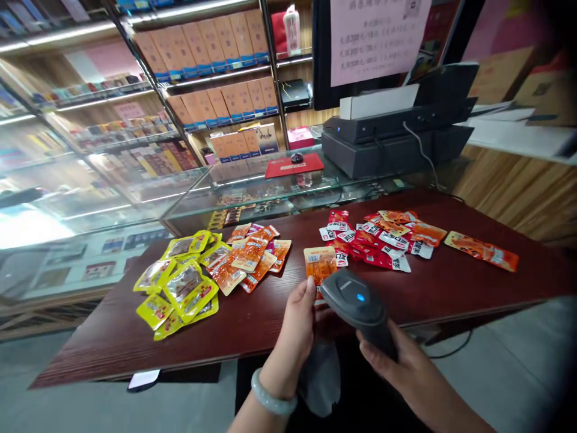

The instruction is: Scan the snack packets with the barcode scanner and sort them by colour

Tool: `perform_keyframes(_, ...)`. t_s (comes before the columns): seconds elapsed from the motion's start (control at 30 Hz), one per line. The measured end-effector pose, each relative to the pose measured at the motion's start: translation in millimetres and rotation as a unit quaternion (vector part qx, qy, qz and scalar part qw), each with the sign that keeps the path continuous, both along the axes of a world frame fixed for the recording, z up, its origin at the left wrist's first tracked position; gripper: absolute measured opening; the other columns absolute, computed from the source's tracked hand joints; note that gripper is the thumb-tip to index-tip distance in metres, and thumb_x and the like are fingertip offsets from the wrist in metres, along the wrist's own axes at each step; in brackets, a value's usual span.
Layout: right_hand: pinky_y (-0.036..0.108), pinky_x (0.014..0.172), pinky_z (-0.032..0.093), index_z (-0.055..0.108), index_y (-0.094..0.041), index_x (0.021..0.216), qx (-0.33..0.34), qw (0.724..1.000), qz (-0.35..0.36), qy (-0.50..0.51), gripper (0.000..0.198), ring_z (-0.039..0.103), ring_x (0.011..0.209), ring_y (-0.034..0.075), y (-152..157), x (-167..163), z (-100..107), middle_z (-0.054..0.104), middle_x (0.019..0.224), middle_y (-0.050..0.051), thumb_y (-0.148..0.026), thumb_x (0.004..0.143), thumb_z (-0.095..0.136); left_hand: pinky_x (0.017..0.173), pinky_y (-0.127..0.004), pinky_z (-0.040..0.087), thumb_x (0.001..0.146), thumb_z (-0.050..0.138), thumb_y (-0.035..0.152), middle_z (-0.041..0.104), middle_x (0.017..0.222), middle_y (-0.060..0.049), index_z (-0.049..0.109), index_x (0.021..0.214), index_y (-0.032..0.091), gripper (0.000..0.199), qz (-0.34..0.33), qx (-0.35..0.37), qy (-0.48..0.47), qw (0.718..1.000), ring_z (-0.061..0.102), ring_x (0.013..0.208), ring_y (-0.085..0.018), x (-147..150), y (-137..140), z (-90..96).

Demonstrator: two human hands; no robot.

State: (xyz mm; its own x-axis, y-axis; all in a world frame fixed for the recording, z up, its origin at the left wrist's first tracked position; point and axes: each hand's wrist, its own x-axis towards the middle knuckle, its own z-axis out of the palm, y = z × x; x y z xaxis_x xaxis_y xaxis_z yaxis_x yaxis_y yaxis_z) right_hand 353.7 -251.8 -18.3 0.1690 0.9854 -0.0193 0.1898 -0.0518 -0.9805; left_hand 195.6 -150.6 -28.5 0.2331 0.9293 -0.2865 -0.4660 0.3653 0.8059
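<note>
Nearest, a pale bracelet is circling the wrist of the left hand, whose thumb and fingers are pinching an orange pouch near its lower left edge, over the front of the dark red table. The right hand is clasping the handle of a dark barcode scanner, a blue light glowing on its top. The scanner's head is covering the pouch's lower right part in this view; whether they are touching is hard to tell. The step in hand appears to be reading the pouch's code, which is showing near its upper left corner; the next move is probably calling for a steady pouch and a nose aiming squarely at that code. Beyond, yellow packets are lying heaped at the left, more orange packets beside them, and red packets at the right. Farther back, a mouse is resting on a red pad.
</note>
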Motion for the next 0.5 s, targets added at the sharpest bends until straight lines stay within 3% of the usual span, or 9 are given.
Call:
perform_keyframes(0.23,0.036,0.084,0.061,0.076,-0.020,0.102,0.004,0.999,0.026,0.022,0.047,0.073,0.088,0.028,23,-17,4,0.080,0.093,0.010,-0.062,0.082,0.072,0.072,-0.030,0.060,0.079,0.076,0.054,0.076,0.104,-0.014,0.072,0.104,0.014,0.047,0.003,0.020,0.017,1.000,0.074,0.088,-0.024,-12,0,-7.2)
perform_keyframes(0.37,0.035,0.085,0.061,0.075,-0.019,0.107,-0.003,0.999,0.028,0.027,0.048,0.073,0.091,0.028,23,-16,0,0.080,0.095,0.010,-0.060,0.082,0.073,0.072,-0.032,0.060,0.079,0.075,0.056,0.075,0.106,-0.016,0.072,0.107,0.012,0.051,0.007,0.012,0.020,1.000,0.074,0.087,-0.025,-17,2,-3.6)
perform_keyframes(0.5,0.035,0.083,0.061,0.076,-0.020,0.104,-0.032,0.999,0.012,0.037,0.047,0.073,0.083,0.027,21,-9,-8,0.079,0.087,0.008,-0.060,0.079,0.075,0.079,-0.039,0.062,0.074,0.080,0.054,0.076,0.099,-0.014,0.071,0.101,0.011,0.051,0.109,0.026,0.032,0.993,0.074,0.086,-0.025,-41,18,3.6)
